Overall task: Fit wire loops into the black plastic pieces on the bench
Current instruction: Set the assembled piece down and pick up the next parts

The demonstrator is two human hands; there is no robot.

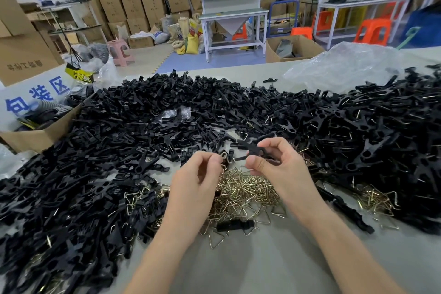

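We've got both bare forearms reaching forward and converging, left hand (198,172) palm-right with fingertips pinched together, right hand (276,162) just beside it with thumb and index closed in a pinch, other fingers curled, probably not touching each other.

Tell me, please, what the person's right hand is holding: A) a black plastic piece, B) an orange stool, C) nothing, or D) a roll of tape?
A: the right hand pinches a black plastic piece above the pile of wire loops.
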